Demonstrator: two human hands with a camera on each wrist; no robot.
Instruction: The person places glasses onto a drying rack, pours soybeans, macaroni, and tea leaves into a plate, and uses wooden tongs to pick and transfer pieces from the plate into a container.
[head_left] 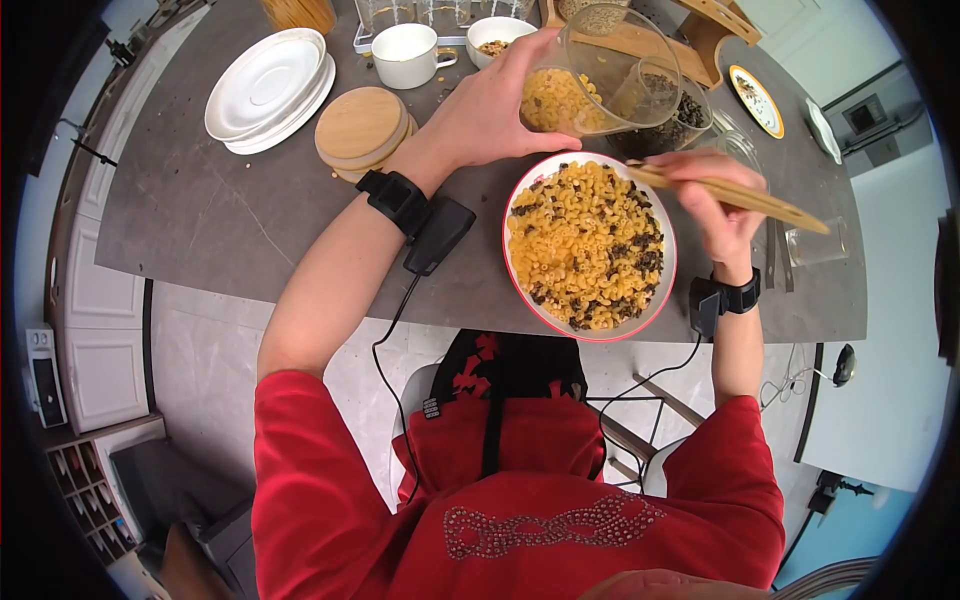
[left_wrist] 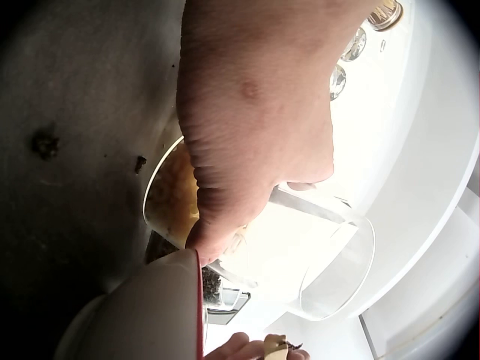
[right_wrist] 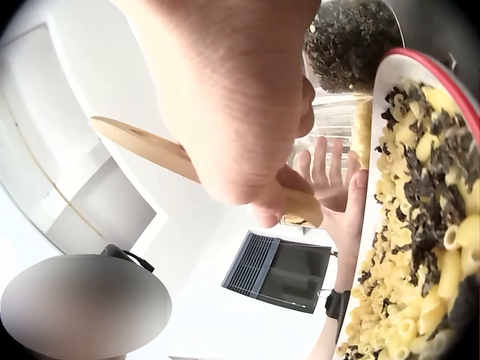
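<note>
A white bowl with a red rim [head_left: 673, 255] holds yellow macaroni mixed with dark bits. Behind it is a clear glass jar [head_left: 625, 100] with macaroni in the bottom. My left hand [head_left: 480, 115] holds this jar, thumb on the near side, other fingers round the far side; the jar also shows in the left wrist view [left_wrist: 330, 262]. My right hand [head_left: 715, 195] grips a wooden utensil [head_left: 775, 205] above the bowl's right edge. In the right wrist view its long handle [right_wrist: 146, 146] points away from the bowl; the hand covers part of it.
A second jar of dark bits [head_left: 690, 115] stands close behind. Left of the bowl are round wooden lids [head_left: 360, 125] and stacked white plates [head_left: 265, 85]. A white cup [head_left: 405, 55], small bowl [head_left: 500, 32] and wooden rack [head_left: 705, 45] are farther back.
</note>
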